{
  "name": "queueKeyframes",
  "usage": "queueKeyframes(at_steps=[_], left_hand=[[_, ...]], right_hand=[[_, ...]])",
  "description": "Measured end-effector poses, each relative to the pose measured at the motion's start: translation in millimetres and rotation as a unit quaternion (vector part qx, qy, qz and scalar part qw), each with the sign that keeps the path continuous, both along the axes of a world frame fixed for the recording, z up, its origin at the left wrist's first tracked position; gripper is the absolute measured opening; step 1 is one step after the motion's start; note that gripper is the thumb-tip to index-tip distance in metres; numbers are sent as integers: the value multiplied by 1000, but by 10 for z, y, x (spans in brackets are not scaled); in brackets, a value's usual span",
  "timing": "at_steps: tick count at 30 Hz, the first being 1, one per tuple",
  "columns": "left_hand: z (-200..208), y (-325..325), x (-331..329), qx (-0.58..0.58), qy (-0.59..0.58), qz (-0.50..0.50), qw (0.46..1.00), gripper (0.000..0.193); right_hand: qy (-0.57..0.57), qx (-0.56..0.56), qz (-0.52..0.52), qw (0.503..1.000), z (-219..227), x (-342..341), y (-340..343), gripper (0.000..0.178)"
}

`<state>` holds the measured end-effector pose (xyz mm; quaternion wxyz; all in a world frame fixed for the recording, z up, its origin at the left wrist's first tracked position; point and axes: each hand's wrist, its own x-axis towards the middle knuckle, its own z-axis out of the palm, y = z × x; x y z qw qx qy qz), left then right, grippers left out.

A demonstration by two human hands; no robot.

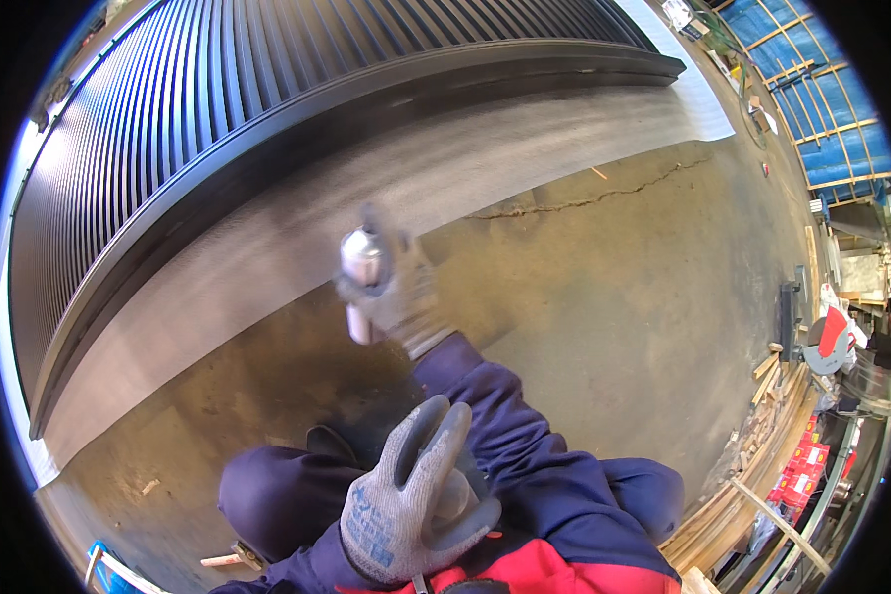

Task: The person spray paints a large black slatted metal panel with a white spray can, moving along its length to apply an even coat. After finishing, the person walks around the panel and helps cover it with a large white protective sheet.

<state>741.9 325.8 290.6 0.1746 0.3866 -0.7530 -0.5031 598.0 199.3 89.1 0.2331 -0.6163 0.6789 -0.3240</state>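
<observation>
While our right hand (411,300) gripped a spray can (362,259) before the slatted panel (200,104), sheeting (252,262) beneath it seemingly shielded the floor (604,297); our left hand (391,520) half-curled, contents unclear.

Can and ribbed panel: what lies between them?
In the head view, a strip of sheet shows between the can and the ribbed panel.

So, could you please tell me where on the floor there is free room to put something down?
The widest free patch is the floor to the right of the right hand, between the pale sheet and the wooden strips. A bare band of sheet borders the dark ribbed panel. Crowded: the right edge, where the strips and red boxes lie.
</observation>
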Motion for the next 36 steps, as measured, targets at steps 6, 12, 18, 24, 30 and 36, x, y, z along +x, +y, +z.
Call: queueKeyframes(at_steps=[6,12,18,24,30,36], left_hand=[[-27,-1,106,-45,27,17,998,98],[-51,-37,84,-40,32,10,999,98],[-95,-87,-26,-33,40,10,999,96],[-30,-122,75,38,26,39,998,92],[279,13,171,151,-46,84,984,85],[519,619,428,223,-110,102,963,83]], right_hand=[[-264,-175,-252,914,175,-1271,-282,97],[44,-211,-247,945,163,-1656,-323,94],[-269,-57,-104,956,68,-344,-75,92],[-103,-121,83,984,536,-50,-85,89],[-55,-118,-87,988,2307,-1506,95,84],[187,-83,-110,973,4291,-1341,265,72]])
